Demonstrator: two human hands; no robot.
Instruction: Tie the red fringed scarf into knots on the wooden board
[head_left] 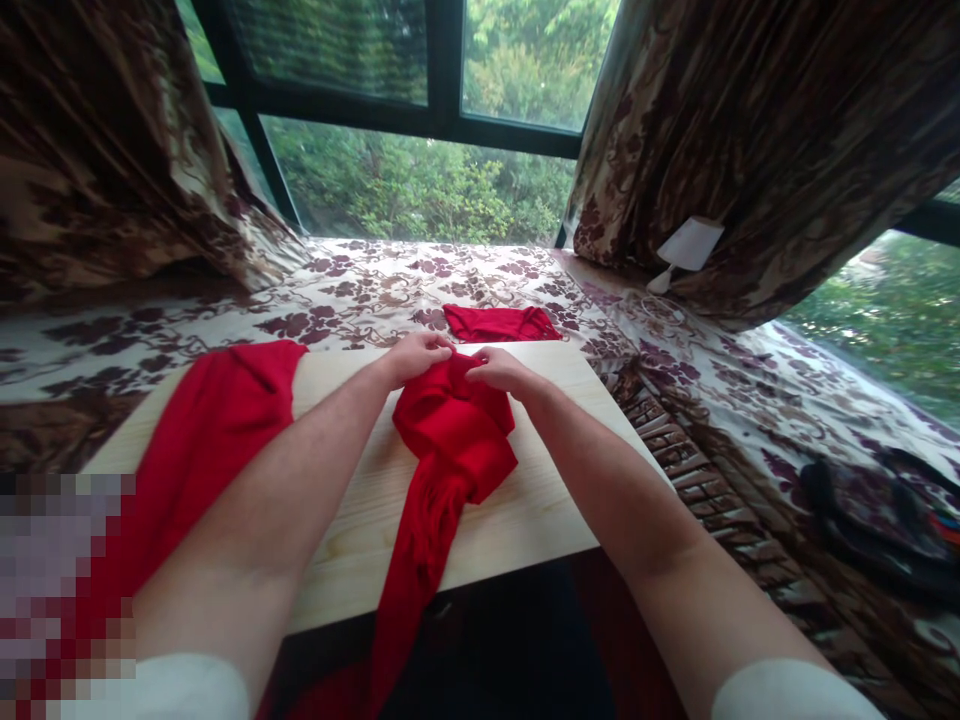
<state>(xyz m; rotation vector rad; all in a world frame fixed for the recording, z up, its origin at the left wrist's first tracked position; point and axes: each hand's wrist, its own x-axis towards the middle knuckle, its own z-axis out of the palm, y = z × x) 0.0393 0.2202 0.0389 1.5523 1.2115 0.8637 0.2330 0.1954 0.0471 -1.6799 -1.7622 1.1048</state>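
A bunched length of red cloth (457, 430) lies on the pale wooden board, and a narrow tail of it hangs over the near edge. At its far end my left hand (420, 355) pinches the fabric between thumb and fingers. Close by on the right, my right hand (499, 368) also grips the far end, fingers closed. The two hands are a short gap apart. What kind of garment or cloth it is, I cannot tell.
Another red cloth (225, 400) covers the left of the wooden board (555, 500). A folded red piece (502, 323) lies beyond it on the floral-covered ledge (360, 275). A white lamp (690, 243) stands back right; a dark bag-like item (877, 520) lies at right.
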